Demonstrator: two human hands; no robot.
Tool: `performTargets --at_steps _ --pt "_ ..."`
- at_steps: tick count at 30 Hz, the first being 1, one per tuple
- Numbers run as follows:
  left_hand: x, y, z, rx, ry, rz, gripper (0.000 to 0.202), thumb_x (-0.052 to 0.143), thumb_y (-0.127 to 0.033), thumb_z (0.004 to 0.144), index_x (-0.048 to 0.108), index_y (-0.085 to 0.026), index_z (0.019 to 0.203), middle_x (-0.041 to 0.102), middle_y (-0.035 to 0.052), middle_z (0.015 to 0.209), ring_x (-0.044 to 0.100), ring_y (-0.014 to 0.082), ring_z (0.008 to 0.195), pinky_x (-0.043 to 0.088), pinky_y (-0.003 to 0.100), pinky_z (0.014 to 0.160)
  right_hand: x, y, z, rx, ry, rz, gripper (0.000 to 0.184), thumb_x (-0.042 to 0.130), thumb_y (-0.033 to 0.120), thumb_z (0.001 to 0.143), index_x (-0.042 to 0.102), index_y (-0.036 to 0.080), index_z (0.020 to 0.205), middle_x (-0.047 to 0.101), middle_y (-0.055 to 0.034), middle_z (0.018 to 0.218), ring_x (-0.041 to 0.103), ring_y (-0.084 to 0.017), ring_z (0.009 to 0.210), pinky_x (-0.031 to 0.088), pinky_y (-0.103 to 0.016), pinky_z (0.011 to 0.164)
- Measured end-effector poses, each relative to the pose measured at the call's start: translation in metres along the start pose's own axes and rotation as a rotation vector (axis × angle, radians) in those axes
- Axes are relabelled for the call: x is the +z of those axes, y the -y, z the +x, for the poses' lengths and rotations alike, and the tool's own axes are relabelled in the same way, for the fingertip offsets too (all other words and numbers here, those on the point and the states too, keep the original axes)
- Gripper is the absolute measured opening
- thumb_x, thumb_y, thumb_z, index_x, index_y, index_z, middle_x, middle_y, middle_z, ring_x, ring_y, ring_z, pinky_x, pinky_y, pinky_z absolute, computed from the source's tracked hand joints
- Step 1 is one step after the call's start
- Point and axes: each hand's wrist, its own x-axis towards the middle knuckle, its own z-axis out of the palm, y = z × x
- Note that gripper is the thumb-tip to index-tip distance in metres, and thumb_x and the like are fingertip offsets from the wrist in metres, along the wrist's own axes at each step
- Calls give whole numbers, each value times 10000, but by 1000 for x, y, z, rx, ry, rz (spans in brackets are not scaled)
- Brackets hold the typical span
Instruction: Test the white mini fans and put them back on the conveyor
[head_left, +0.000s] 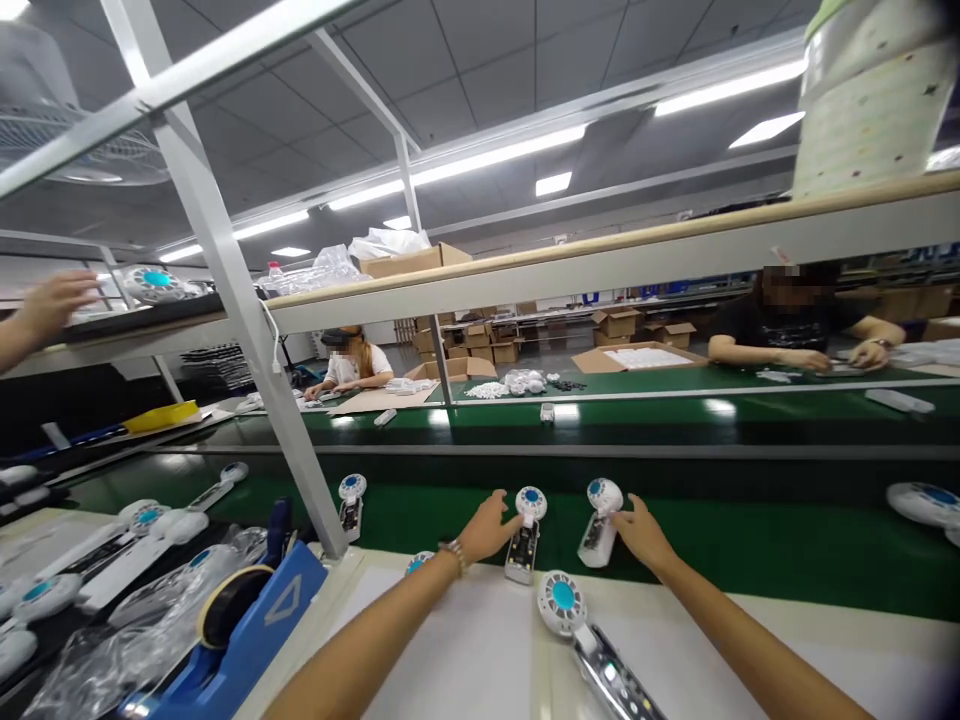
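Note:
My left hand (486, 527) reaches over the green belt with thumb and forefinger apart, the thumb at the neck of a white handheld fan (523, 550). That fan has a round head with a blue centre and an open handle showing electronics. My right hand (643, 532), fingers also spread, touches the side of a second handheld fan (597, 540), which tilts and shows a white handle. Between my forearms a third handheld fan (562, 597) lies on the white work surface (480, 650), its handle uncovered with small lights glowing. Part of another fan head (418, 563) shows behind my left wrist.
A handheld fan (351, 507) stands on the belt (712, 540) beside a metal post (262, 300). Left are a blue tape dispenser (247, 625), plastic bags and several fans. Two people work across the belt; another person's hand (56, 300) is at upper left. A shelf (600, 255) spans overhead.

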Motion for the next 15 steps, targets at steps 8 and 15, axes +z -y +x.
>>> performTargets --at_steps 8,15 --pt "-123 24 -94 -139 -191 921 401 639 -523 550 546 -162 698 557 92 741 521 294 740 373 380 709 -15 -21 -93 -184 383 -351 274 460 442 781 584 205 837 608 -30 705 556 -215 695 402 -288 624" --pt "-117 19 -94 -350 147 910 555 724 -518 396 600 -148 792 621 100 897 549 299 835 388 320 709 36 6 -126 -167 602 -573 204 597 315 675 620 172 819 637 -97 921 558 -262 836 395 -318 711"
